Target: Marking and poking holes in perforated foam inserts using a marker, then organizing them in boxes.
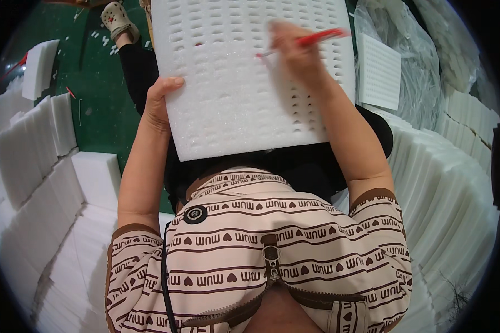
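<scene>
A thick white foam sheet point(222, 119) with rows of small slots lies tilted across my lap. My left hand point(162, 100) grips its left edge, thumb on top and the fingers hidden beneath. Over the sheet's upper right part, my right hand point(297, 53) is closed around a red-handled tool point(322, 36). A thin shaft with a reddish tip points left from that hand, close to the foam surface. Motion blurs the right hand and tool, so the tool's exact kind is unclear. Some slots near my right forearm look dark and open; many others look white and filled.
Stacked white foam blocks point(33, 139) stand on the left, with more foam sheets point(439, 183) in rows on the right. Clear plastic wrapping point(422, 72) surrounds a slotted foam sheet point(379, 72). Small white scraps point(105, 40) litter the green floor point(97, 119) near my shoe point(116, 21).
</scene>
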### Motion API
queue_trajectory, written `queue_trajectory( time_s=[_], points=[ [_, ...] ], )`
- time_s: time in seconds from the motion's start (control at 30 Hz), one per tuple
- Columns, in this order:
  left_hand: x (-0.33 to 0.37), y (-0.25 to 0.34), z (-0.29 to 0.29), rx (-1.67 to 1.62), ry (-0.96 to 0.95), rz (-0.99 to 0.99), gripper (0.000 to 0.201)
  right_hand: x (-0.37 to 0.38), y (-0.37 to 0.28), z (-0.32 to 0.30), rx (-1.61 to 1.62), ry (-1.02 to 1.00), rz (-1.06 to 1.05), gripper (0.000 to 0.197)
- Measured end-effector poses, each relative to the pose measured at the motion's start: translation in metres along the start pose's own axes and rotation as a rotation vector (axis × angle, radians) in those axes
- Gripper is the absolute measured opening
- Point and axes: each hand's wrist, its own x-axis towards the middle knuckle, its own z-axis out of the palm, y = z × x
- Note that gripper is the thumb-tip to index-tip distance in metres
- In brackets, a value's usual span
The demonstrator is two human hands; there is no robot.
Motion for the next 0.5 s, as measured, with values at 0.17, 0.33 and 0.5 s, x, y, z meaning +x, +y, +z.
queue_trajectory(
  time_s=[0.17,0.33,0.5],
  points=[
    [-0.002,-0.001,0.000,-0.041,-0.009,0.025,0.075,-0.001,-0.002,-0.016,0.503,0.301,0.220,0.037],
    [0.000,0.000,-0.008,-0.016,-0.021,-0.003,0.076,-0.006,-0.003,-0.008,0.091,0.076,0.082,0.035],
    [-0.001,0.000,-0.008,-0.014,-0.007,0.005,0.076,-0.004,-0.016,-0.015,0.275,0.059,0.266,0.033]
  ],
)
